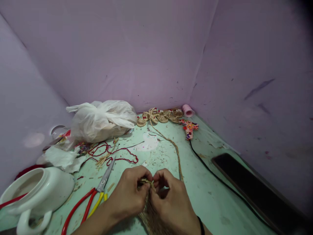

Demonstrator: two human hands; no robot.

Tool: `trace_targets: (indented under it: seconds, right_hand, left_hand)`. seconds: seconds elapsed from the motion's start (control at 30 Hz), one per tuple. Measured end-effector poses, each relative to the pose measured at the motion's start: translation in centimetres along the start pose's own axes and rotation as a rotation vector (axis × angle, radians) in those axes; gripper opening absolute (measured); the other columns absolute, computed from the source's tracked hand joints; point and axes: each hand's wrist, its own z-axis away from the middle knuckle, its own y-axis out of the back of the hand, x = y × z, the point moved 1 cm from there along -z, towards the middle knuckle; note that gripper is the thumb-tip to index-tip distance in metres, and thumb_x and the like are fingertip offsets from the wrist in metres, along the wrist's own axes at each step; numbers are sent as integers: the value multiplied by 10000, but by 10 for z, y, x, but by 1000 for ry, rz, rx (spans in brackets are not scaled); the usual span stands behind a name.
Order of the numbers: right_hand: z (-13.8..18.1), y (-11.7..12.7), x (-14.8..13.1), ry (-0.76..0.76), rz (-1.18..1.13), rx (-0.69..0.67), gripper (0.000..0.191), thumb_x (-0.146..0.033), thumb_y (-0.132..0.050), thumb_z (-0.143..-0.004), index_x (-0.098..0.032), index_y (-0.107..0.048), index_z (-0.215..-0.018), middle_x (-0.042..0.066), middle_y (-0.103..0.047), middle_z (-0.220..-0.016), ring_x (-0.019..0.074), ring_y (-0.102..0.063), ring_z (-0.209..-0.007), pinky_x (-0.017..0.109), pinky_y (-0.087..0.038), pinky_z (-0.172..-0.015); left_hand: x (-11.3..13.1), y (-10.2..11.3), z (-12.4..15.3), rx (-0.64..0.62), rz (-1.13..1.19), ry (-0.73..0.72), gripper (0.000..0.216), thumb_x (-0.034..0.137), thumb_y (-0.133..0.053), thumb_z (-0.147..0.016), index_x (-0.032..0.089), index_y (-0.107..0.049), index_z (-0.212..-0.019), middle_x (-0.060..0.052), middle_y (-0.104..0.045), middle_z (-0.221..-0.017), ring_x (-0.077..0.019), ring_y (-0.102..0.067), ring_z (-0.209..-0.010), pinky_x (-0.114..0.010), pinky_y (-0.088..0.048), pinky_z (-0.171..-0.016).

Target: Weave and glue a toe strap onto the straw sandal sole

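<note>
My left hand (132, 192) and my right hand (172, 194) meet low in the middle of the head view. The fingers of both are pinched on a braided straw cord (146, 180), its strands twisted between the fingertips. Below the hands, a bundle of loose tan fibres (150, 220) hangs toward me, partly covered by the right hand. A thin braid (177, 153) runs from the back of the table down to just behind my right hand. Scissors (105, 178) with red handles lie left of my left hand, blades pointing away, beside a yellow-handled tool (97, 203).
A white ceramic pot (57, 186) lies tipped at the left. Behind are red yarn (127, 149), a tied plastic bag (102, 119), small woven straw pieces (162, 117) and a pink spool (187, 111). A black cable (215, 176) and a dark phone-like slab (244, 178) occupy the right.
</note>
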Motion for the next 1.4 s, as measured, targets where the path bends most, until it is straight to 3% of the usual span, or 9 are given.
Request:
trace_targets:
  seconds: [0.27, 0.4, 0.57, 0.7, 0.87, 1.13, 1.27, 1.4]
  right_hand:
    - [-2, 0, -1, -94, 64, 98, 89, -138, -507, -645, -178, -587, -654, 4, -609, -597, 139, -553, -547, 236, -410, -514]
    - [-2, -3, 0, -141, 40, 116, 67, -141, -510, -644, -194, -519, -684, -14, -583, -579, 138, -545, -525, 232, -396, -490]
    - [0, -5, 2, -103, 45, 157, 183, -131, -508, -640, -228, -360, -689, -41, -528, -585, 133, -527, -534, 225, -374, -482]
    - [0, -5, 3, -92, 9, 126, 195, -122, -502, -645, -230, -350, -701, -31, -549, -615, 137, -539, -559, 226, -373, -490]
    - [-1, -4, 2, -92, -35, 122, 208, -114, -506, -641, -231, -342, -694, -32, -546, -618, 130, -537, -555, 224, -378, -494]
    - [-8, 0, 4, -140, -179, 68, 246, -89, -511, -584, -228, -326, -670, -43, -538, -609, 101, -499, -509, 203, -372, -466]
    - [-9, 1, 4, -171, -205, 60, 249, -79, -499, -569, -227, -321, -659, -52, -523, -587, 99, -484, -511, 206, -372, -480]
    - [-10, 1, 2, -182, -221, 43, 237, -89, -502, -569, -225, -329, -658, -56, -518, -582, 96, -478, -507, 206, -370, -478]
  left_hand:
    - [1, -1, -2, -34, 7, -16, 228, 91, -448, -650, 165, -627, -770, -23, -638, -754, -157, -569, -714, -257, -414, -650]
    - [-1, -1, -2, -31, 20, -7, 212, 109, -459, -659, 163, -638, -759, -20, -642, -727, -151, -575, -695, -249, -417, -646]
    - [-6, 0, -5, -54, 96, 24, 158, 150, -478, -701, 146, -636, -704, -17, -635, -667, -145, -570, -659, -238, -417, -617]
    - [-9, 1, -7, -88, 193, 38, 168, 184, -487, -729, 133, -640, -682, -19, -641, -666, -140, -567, -662, -229, -423, -621]
    - [-11, 0, -7, -68, 140, 57, 147, 118, -497, -690, 148, -640, -701, 4, -639, -663, -126, -564, -649, -210, -412, -594]
    - [-9, 8, -7, -146, 71, -89, 204, 80, -478, -681, 161, -651, -751, 10, -633, -713, -112, -554, -672, -203, -407, -623]
    - [-10, 9, -5, -149, -17, -202, 268, 23, -439, -653, 168, -637, -759, 14, -616, -712, -102, -546, -664, -197, -391, -619]
    - [-13, 7, -4, -104, -134, -303, 175, 80, -470, -717, 171, -601, -790, 7, -603, -693, -112, -535, -652, -212, -370, -605]
